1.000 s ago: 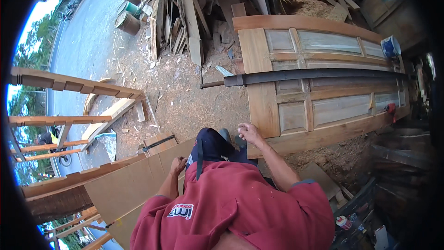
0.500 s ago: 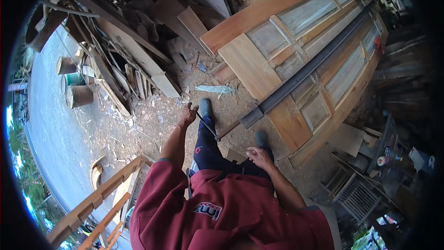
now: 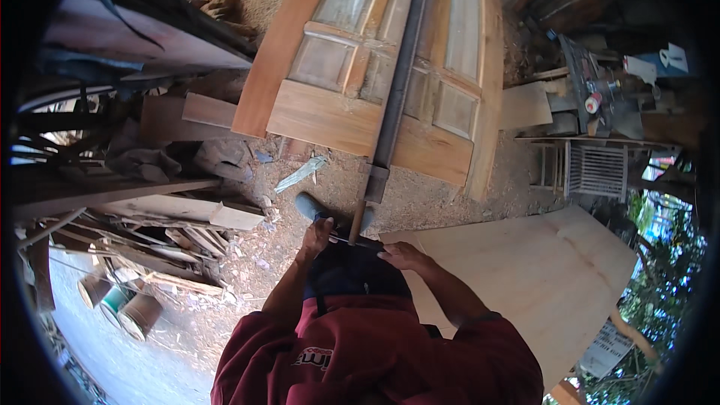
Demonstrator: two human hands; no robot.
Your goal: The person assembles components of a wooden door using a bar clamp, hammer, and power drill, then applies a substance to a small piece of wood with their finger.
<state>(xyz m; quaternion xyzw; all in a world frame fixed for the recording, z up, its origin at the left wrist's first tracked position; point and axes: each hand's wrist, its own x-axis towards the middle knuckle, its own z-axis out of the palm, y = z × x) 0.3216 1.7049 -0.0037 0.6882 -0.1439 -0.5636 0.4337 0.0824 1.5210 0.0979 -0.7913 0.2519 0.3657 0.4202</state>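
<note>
A panelled wooden door fills the upper middle of my view. Along it lies a long dark metal clamp, its end jutting past the door's near edge. I judge that a sideways tug could make the clamp skid and scuff the wood. Its rusty screw points at the person's legs, so a slip could knock them. The left hand's grip looks closed around the thin handle at the screw's end; turning it carelessly could pinch fingers. The right hand is just beside the screw; I cannot tell whether its grip is clamped on anything.

For room, a broad plywood sheet crowds the right forearm. Leftward, shaving-strewn ground gives elbow space before the scrap-wood pile.
</note>
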